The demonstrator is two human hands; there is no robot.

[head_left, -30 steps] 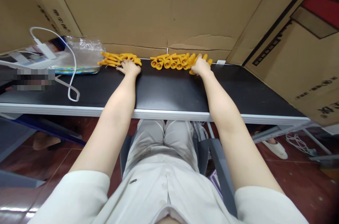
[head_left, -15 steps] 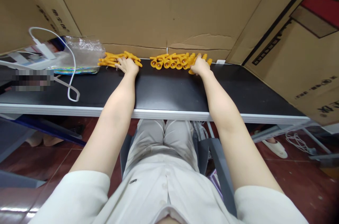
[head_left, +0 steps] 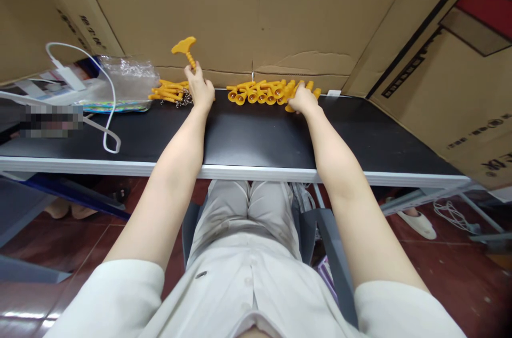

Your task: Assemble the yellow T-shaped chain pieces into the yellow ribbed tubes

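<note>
My left hand (head_left: 201, 90) is closed on the stem of a yellow T-shaped piece (head_left: 184, 46), which stands up above the fingers with its wide, wavy top against the cardboard. Beside and partly behind that hand lies a pile of yellow handle pieces (head_left: 168, 94) with thin metal coils (head_left: 184, 98) at their ends. My right hand (head_left: 303, 99) is closed around a yellow funnel-shaped piece (head_left: 289, 109) at the right end of a row of similar yellow funnel-shaped pieces (head_left: 261, 97). Its fingertips are partly hidden among them.
The black tabletop (head_left: 256, 135) has a silver front edge. A cardboard wall (head_left: 256, 13) stands behind it, another box panel (head_left: 460, 98) at right. On the left are a clear plastic bag (head_left: 128, 74), a white cable (head_left: 112, 109) and a white charger (head_left: 69, 77).
My left hand has lifted a yellow T-shaped piece out of the left pile and now holds it upright. My right hand stays in the same place at the row.
</note>
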